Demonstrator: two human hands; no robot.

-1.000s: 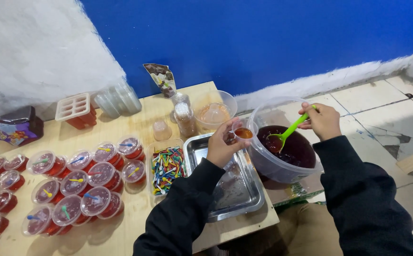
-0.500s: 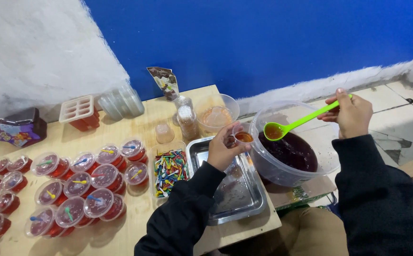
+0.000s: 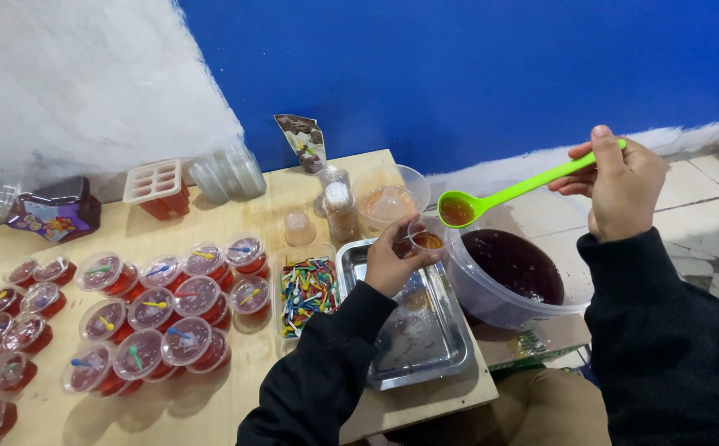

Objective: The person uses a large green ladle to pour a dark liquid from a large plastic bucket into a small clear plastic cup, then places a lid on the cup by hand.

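My left hand (image 3: 392, 263) holds a small clear plastic cup (image 3: 426, 237) with a little reddish liquid in it, over the far end of a metal tray (image 3: 442, 355). My right hand (image 3: 619, 183) grips the end of a green ladle (image 3: 508, 193). Its bowl carries liquid and hangs just right of the cup, above the rim of a large clear bowl (image 3: 491, 297) of dark red liquid.
Several lidded cups of red jelly (image 3: 153, 310) with small coloured spoons cover the left of the wooden table (image 3: 252, 388). A box of coloured spoons (image 3: 306, 287) lies beside the tray. Stacked empty cups (image 3: 229, 171), a red mould (image 3: 157, 187), a jar (image 3: 52, 210) and a clear bowl (image 3: 391, 198) stand at the back.
My right hand has lifted the green ladle out of the dark liquid and brought its filled bowl up next to the small cup. My left hand has kept the cup nearly still.
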